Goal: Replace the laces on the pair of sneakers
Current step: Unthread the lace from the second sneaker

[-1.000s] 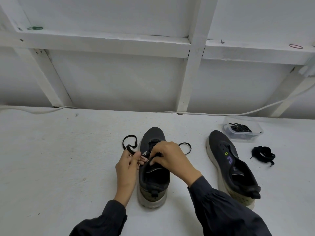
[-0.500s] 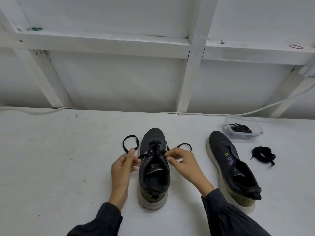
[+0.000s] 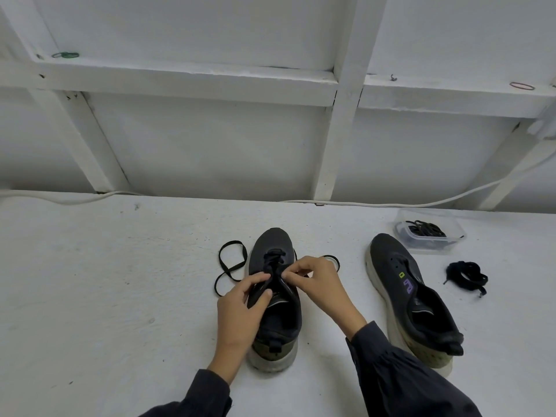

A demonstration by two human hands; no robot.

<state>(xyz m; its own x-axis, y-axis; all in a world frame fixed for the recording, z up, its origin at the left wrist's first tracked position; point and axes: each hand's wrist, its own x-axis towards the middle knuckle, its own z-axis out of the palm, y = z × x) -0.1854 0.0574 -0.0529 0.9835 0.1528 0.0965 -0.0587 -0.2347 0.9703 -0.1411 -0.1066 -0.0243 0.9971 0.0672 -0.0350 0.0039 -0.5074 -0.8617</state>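
White table (image 3: pixel 120 296) — left hand (image 3: pixel 237 308), right hand (image 3: pixel 319 281) pinch lace (image 3: pixel 272 256).

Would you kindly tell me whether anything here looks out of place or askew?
The sneaker on the right has bare eyelets and seems tipped sideways; a bundled black lace lies loose on the table beside the clear box, not in it.

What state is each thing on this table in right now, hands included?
Sneaker under the hands: upright, partly laced near the toe.
Lace: threaded through it, ends loose on the table.
Left hand: pinches the lace.
Right hand: pinches the lace.
Other sneaker: upright, unlaced.
Plastic tub: open, black laces inside.
Lace bundle: loose on the table.
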